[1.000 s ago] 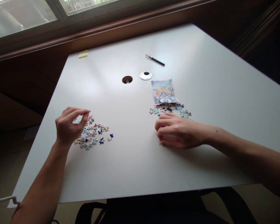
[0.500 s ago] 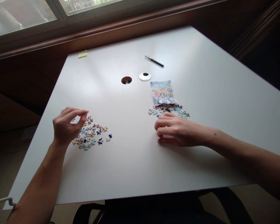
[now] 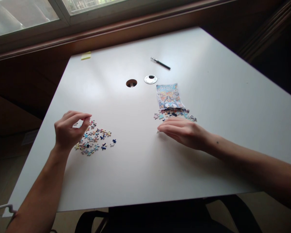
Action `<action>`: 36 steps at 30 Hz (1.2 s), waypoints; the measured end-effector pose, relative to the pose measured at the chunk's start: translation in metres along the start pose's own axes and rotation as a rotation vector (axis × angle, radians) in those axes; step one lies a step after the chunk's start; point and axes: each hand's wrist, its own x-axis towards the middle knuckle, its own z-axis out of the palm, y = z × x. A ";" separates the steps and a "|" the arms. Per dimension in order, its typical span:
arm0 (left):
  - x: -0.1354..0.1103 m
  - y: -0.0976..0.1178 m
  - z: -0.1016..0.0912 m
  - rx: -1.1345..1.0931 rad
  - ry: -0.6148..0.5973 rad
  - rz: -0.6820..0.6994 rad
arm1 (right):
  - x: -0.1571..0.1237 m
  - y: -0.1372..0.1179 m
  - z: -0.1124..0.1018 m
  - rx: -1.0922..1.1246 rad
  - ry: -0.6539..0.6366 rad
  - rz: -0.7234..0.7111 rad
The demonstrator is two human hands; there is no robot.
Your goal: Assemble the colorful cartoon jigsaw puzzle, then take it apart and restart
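My left hand (image 3: 68, 130) hovers over the left edge of a loose pile of small coloured puzzle pieces (image 3: 95, 141), thumb and forefinger pinched together; what they hold is too small to make out. My right hand (image 3: 184, 131) lies flat on the white table (image 3: 135, 174) with its fingers stretched out to the left. Its fingertips rest at a single small piece (image 3: 157, 131). Just beyond that hand a second scatter of pieces (image 3: 174, 114) spills from the mouth of a colourful printed puzzle bag (image 3: 169, 96).
A black pen (image 3: 160, 63) lies at the far side of the table. A round cable hole (image 3: 131, 83) and its silver cap (image 3: 150, 79) sit mid-table. A yellow sticky pad (image 3: 86, 56) is at the far left corner. A dark chair (image 3: 160, 220) shows below the near edge.
My right hand has uncurled from a loose fist into flat, stretched fingers and slid slightly left, with one small piece now at its tips. My left hand has held its pinch almost still.
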 end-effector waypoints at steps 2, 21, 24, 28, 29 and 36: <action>0.000 0.001 0.000 -0.001 -0.007 -0.007 | 0.001 -0.001 -0.001 0.010 0.001 -0.028; -0.008 -0.059 -0.009 0.269 0.003 -0.254 | 0.002 0.003 -0.008 -0.345 -0.131 0.038; -0.011 -0.059 -0.012 0.281 -0.158 -0.309 | -0.001 0.009 -0.008 -0.419 -0.062 0.098; -0.010 -0.047 -0.010 0.271 -0.290 -0.326 | -0.003 0.012 -0.004 -0.472 -0.022 0.125; -0.010 -0.044 -0.008 0.262 -0.305 -0.316 | -0.002 0.011 -0.003 -0.474 -0.021 0.120; -0.009 -0.041 -0.001 0.207 -0.308 -0.300 | 0.001 0.008 -0.003 -0.470 -0.022 0.104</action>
